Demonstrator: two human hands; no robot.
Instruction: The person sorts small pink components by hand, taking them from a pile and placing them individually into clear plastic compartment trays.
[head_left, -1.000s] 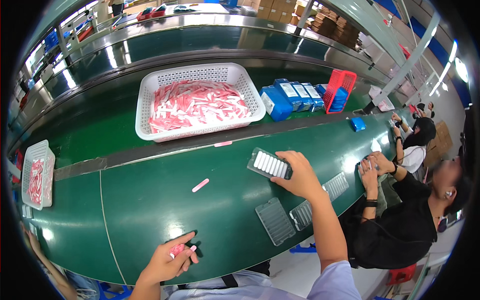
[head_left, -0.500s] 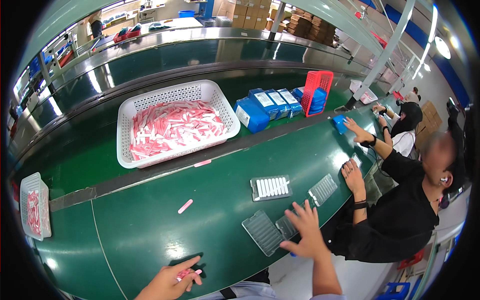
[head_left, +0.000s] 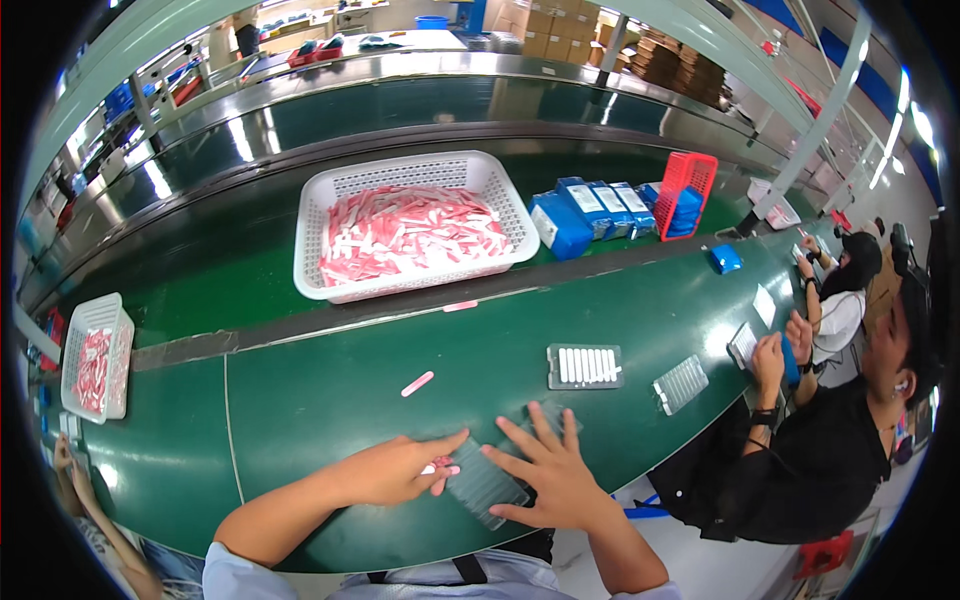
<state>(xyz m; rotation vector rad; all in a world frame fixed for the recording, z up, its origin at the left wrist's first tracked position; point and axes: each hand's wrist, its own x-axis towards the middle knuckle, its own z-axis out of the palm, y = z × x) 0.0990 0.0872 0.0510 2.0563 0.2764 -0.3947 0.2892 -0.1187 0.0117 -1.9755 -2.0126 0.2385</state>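
Note:
My left hand (head_left: 412,470) is closed around several small flat pink-and-white sticks (head_left: 440,468), with its index finger stretched out to the edge of a clear ribbed plastic tray (head_left: 485,485). Spread wide, my right hand (head_left: 555,475) lies over that tray's right side, its thumb by the near corner. Part of another clear tray (head_left: 568,420) shows behind the right fingers. Beyond the hands, a clear tray (head_left: 585,367) holds a row of white sticks. To its right lies a ribbed clear tray (head_left: 681,385). A loose pink stick (head_left: 417,383) rests ahead of my left hand.
A large white basket (head_left: 318,235) full of pink-and-white sticks stands beyond the green table (head_left: 320,400). Blue packs (head_left: 590,212) and a red basket (head_left: 685,195) stand beside it. A smaller white basket (head_left: 98,358) is far left. A co-worker (head_left: 810,460) sits at right, hands near another tray.
My left hand has come rightward to the tray with the sticks in it. My right hand has moved over the same tray. The co-worker's hands have drawn together, and the view has shifted.

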